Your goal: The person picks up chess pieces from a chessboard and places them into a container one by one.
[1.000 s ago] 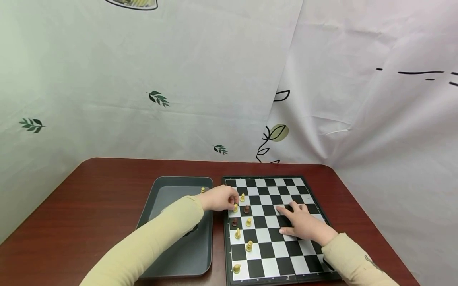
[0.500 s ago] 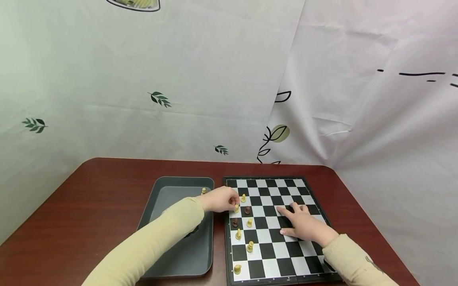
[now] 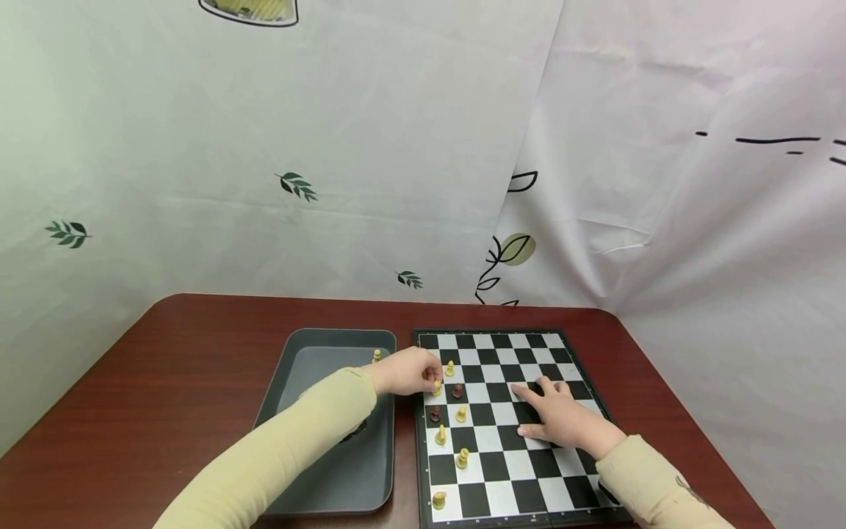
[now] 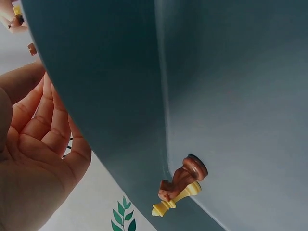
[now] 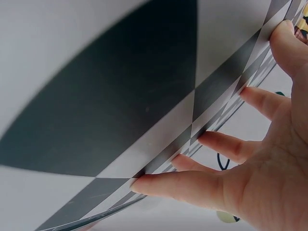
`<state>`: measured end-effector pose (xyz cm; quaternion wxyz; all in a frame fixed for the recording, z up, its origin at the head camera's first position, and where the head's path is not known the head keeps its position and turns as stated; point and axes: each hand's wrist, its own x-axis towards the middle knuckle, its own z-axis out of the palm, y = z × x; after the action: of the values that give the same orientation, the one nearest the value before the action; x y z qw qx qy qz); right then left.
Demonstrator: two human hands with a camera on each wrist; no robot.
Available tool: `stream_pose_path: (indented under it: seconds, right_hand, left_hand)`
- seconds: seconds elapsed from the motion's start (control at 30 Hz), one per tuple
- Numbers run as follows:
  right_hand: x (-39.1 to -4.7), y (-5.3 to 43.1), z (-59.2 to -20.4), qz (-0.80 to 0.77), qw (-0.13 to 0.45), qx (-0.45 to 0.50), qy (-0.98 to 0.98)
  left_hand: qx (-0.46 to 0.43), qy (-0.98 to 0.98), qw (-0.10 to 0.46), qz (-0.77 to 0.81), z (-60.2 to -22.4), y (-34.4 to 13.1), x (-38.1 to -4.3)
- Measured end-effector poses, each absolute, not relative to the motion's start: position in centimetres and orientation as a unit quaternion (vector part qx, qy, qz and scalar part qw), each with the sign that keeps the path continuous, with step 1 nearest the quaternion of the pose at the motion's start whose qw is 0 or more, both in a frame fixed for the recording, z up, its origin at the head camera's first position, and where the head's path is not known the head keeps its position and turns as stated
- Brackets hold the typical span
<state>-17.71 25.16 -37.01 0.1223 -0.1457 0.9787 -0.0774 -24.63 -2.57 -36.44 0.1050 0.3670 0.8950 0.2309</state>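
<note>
In the head view my left hand (image 3: 413, 371) reaches over the grey tray to the left edge of the chessboard (image 3: 487, 439). Its curled fingertips pinch the top of a yellow chess piece (image 3: 437, 388) standing there; the tray's rim hides the fingertips in the left wrist view. Close by stand a brown piece (image 3: 457, 391), another yellow piece (image 3: 449, 368) and a second brown piece (image 3: 434, 414). My right hand (image 3: 562, 414) rests on the board's right half with fingers spread and fairly straight, fingertips touching the squares, as the right wrist view (image 5: 255, 168) also shows.
The grey tray (image 3: 291, 367) lies left of the board on the red-brown table (image 3: 165, 382). Inside it are a brown chess piece (image 4: 184, 175) and a yellow one (image 4: 166, 207). Several yellow pieces (image 3: 462, 458) stand along the board's near left side.
The scene has shifted slightly down and right in the head view. Both hands stay at the same places on the board, and the pieces stand as before.
</note>
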Motion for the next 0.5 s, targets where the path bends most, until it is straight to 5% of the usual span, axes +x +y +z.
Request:
stream_pose_path:
  seconds: [0.5]
  right_hand:
    - [-17.56, 25.08, -36.88, -0.077, 0.119, -0.148, 0.979]
  left_hand:
    - [0.362, 0.888, 0.099, 0.265, -35.90, -3.13, -24.83]
